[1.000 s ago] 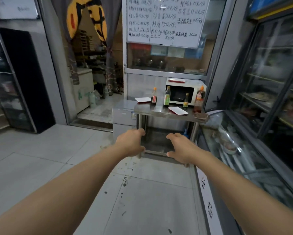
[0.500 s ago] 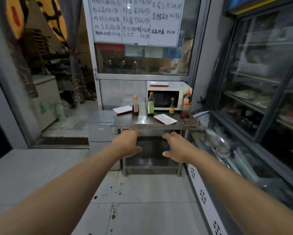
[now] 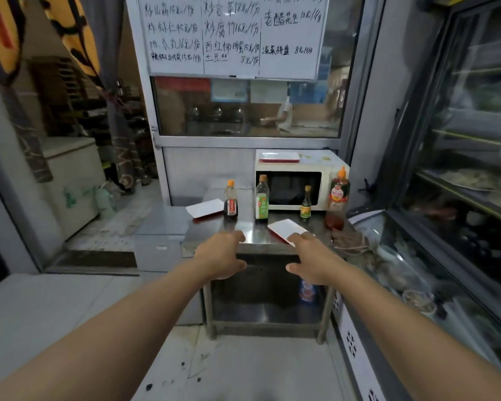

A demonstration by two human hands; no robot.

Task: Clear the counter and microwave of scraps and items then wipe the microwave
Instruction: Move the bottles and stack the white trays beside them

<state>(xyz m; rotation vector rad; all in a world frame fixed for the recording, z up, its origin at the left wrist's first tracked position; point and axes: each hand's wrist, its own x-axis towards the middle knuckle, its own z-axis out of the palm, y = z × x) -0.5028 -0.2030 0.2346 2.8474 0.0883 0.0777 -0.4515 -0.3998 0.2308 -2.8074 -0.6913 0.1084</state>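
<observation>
Head view: both hands — left hand (image 3: 220,257), right hand (image 3: 311,260) — are held relaxed, empty; the near tray (image 3: 287,229) is best lifted level off the tabletop (image 3: 252,235).

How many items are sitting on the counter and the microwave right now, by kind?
Bottles: 4: dark sauce bottle, green-label bottle, small bottle, red-label bottle
Trays: 3: left tray, front tray, tray on the microwave
Cloth: 1: rag
Total: 8
</observation>
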